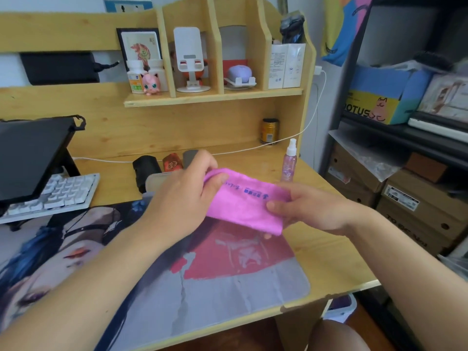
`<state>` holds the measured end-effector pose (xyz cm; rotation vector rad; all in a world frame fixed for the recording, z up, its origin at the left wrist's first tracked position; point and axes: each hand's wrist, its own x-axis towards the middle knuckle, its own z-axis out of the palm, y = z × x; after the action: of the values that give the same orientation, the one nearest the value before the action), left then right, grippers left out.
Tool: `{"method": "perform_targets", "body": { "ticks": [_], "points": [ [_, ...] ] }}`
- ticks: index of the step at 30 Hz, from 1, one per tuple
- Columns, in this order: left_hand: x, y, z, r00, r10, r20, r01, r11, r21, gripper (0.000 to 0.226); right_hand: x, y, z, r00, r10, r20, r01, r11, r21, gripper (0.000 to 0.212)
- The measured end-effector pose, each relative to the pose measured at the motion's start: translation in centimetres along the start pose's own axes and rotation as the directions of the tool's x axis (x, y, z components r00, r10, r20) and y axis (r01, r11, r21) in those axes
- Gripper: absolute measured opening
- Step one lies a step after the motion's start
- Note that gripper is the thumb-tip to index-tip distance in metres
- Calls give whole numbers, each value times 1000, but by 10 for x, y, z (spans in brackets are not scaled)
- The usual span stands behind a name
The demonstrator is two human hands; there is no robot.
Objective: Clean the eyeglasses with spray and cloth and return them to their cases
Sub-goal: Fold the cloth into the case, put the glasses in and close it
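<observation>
- Both hands pinch the pink cloth [249,206] above the mat [228,279]: left hand [184,196] at 9 o'clock, right hand [311,209] at 3.
- Spray bottle [289,162] stands at 1 o'clock.

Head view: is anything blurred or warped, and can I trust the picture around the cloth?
Head view: wide-angle bend curves the desk edge and right-hand shelving; soft, even light, no harsh glare; left hand slightly motion-smeared, right hand sharper; pink cloth print is smudged, unreadable; spray bottle reasonably crisp.
</observation>
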<state>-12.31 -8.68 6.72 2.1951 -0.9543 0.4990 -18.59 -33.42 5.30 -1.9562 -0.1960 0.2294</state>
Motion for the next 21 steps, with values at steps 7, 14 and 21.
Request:
{"method": "perform_targets", "body": {
  "ticks": [7,14,21],
  "points": [
    [-48,-9,8,984,-71,161,96,983,-154,18,-22,42,11,812,-560,-168,253,595,-763,15],
    [-95,-15,19,935,43,352,-60,997,38,12,-54,62,31,913,-408,-28,285,684,-672,28],
    [-65,-2,22,880,-332,338,287,941,178,18,-35,48,34,949,-185,-254,25,851,-525,14]
  ]
}}
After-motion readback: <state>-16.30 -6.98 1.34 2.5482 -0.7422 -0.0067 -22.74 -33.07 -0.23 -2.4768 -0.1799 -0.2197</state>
